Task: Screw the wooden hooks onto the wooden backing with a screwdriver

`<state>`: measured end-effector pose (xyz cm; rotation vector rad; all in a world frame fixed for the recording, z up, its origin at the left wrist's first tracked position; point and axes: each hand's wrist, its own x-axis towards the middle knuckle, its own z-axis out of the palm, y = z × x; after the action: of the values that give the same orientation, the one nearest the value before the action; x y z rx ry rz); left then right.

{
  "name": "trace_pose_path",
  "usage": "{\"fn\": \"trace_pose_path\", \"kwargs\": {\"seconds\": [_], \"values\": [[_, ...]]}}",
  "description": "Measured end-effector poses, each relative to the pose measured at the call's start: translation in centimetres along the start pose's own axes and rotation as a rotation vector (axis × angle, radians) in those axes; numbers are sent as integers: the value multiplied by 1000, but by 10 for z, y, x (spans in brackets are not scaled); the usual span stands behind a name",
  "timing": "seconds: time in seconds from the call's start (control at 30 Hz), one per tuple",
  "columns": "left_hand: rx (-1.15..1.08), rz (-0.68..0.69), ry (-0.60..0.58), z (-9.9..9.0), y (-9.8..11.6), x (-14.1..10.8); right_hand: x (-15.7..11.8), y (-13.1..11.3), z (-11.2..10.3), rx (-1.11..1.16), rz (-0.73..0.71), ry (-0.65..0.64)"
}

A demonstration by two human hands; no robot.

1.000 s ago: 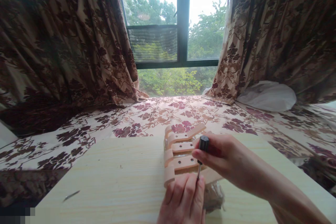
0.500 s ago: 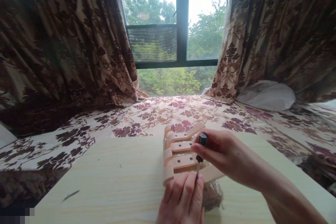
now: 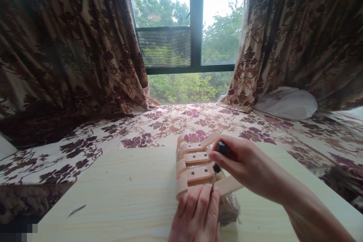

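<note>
My right hand (image 3: 236, 159) is closed round the black handle of a small screwdriver (image 3: 221, 148). The screwdriver's thin shaft slants down to the fingertips of my left hand (image 3: 195, 210). Those fingers are pressed together on the nearest of several curved, light wooden strips (image 3: 198, 174); whether they pinch something small at the tip is hidden. Dark holes or screw heads show in the strips. Under and beside the strips lies a bundle in clear plastic wrap (image 3: 229, 208).
A pale wooden board (image 3: 121, 181) bears the strips, with a thin metal piece (image 3: 77, 210) at its left. Beyond lie a floral cloth (image 3: 170, 121), a white plastic bag (image 3: 287, 103), patterned curtains (image 3: 107, 45) and a window (image 3: 195, 26).
The screwdriver's handle has tilted slightly to the right and my right hand has shifted a little with it. My left hand has stayed almost in place.
</note>
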<state>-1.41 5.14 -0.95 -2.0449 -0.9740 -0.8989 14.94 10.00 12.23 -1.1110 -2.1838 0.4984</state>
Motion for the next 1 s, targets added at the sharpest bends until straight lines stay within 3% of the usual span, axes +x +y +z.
{"fn": "trace_pose_path", "kwargs": {"seconds": [0.3,0.5,0.73,0.93,1.0], "values": [[-19,6,-12,-4,0,1,-8,-9,-4,-15,-135,-110],[-10,-1,-29,-2,0,-2,1,-3,3,-86,-11,39],[-32,0,-40,-2,1,-3,-8,-12,-2,-88,-176,-68],[-16,7,-30,-3,0,-1,0,-7,4,-180,-17,53],[-13,12,-29,-4,-1,1,-2,-7,2,-187,-29,42]]}}
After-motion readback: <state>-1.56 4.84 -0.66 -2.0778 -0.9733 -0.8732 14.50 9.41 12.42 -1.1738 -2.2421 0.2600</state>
